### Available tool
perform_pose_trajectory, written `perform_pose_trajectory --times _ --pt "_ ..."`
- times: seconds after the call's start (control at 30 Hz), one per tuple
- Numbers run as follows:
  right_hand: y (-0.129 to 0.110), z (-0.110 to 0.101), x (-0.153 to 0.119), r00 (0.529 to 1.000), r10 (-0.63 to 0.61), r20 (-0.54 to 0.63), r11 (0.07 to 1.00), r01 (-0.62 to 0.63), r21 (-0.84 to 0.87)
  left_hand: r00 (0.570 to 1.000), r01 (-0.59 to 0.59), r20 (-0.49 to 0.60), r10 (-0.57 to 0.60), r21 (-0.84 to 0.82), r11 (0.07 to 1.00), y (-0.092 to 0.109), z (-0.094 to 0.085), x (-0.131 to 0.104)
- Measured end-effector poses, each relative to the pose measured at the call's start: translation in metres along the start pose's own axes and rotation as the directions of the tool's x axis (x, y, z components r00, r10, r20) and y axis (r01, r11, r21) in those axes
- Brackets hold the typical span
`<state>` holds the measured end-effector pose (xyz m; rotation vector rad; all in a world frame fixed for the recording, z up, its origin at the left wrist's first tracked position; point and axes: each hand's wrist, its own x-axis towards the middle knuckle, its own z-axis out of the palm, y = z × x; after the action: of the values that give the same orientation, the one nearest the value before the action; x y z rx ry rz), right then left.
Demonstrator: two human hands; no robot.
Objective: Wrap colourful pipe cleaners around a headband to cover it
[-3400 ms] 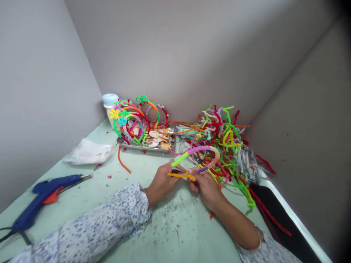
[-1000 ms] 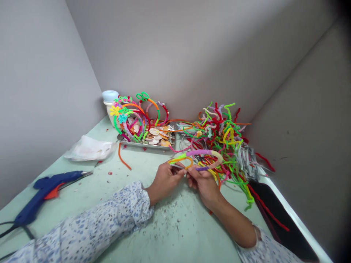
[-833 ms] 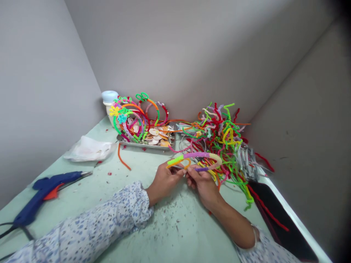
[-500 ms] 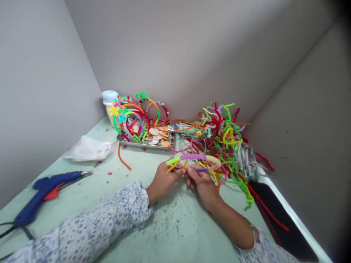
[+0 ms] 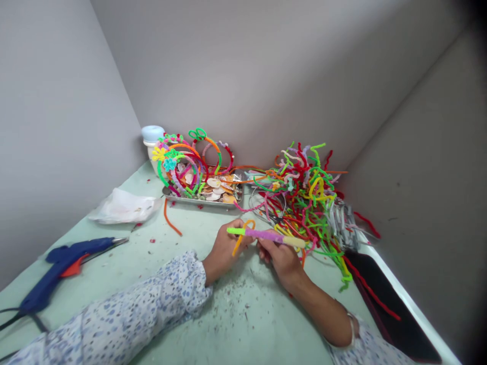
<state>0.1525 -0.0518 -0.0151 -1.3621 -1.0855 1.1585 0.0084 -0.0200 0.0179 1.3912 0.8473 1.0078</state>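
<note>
A headband wrapped in green, purple and cream fuzzy stems [image 5: 266,235] is held between my hands above the middle of the table, seen nearly edge-on. My left hand [image 5: 227,248] is closed at its green end, where an orange pipe cleaner [image 5: 238,242] loops up and hangs down. My right hand [image 5: 282,258] pinches the band under its purple part. The fingertips of both hands come close together and are partly hidden behind the band.
A metal tray [image 5: 201,204] of shells and finished headbands stands at the back beside a white bottle [image 5: 153,147]. Tangled pipe cleaners [image 5: 308,192] lie back right. A blue glue gun [image 5: 64,268] and a plastic bag [image 5: 124,207] are at left, a black tray [image 5: 395,304] at right.
The headband has tilted from an open curve to nearly edge-on, its cream end lower. The orange pipe cleaner now forms a loop above the band. Both hands have stayed nearly in place.
</note>
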Motion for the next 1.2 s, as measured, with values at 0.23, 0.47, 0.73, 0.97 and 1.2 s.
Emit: perform_pose_trajectory --times 0.23,0.47,0.73,0.97,1.2 --pt "-0.001 -0.001 0.002 0.999 0.019 0.034 0.996 -0.022 0.088 0.999 0.023 0.036 -0.025 0.052 0.998 -0.012 0.001 0.004" --pt "0.002 -0.002 0.005 0.999 0.022 0.036 0.993 -0.026 0.114 1.0 -0.005 0.029 0.002 0.074 0.997 -0.016 0.0 0.005" --pt "-0.001 0.0 0.003 0.999 0.019 0.042 0.999 -0.021 0.048 0.999 0.045 -0.005 -0.044 0.113 0.993 -0.012 0.001 0.007" --pt "-0.005 0.001 0.0 0.999 -0.003 0.037 1.0 0.003 -0.006 0.998 0.069 -0.023 -0.066 0.13 0.989 -0.014 0.001 0.009" --pt "-0.007 0.002 -0.004 0.999 -0.019 0.036 0.998 0.02 -0.052 0.995 0.091 -0.044 -0.086 0.119 0.989 -0.017 0.001 0.01"
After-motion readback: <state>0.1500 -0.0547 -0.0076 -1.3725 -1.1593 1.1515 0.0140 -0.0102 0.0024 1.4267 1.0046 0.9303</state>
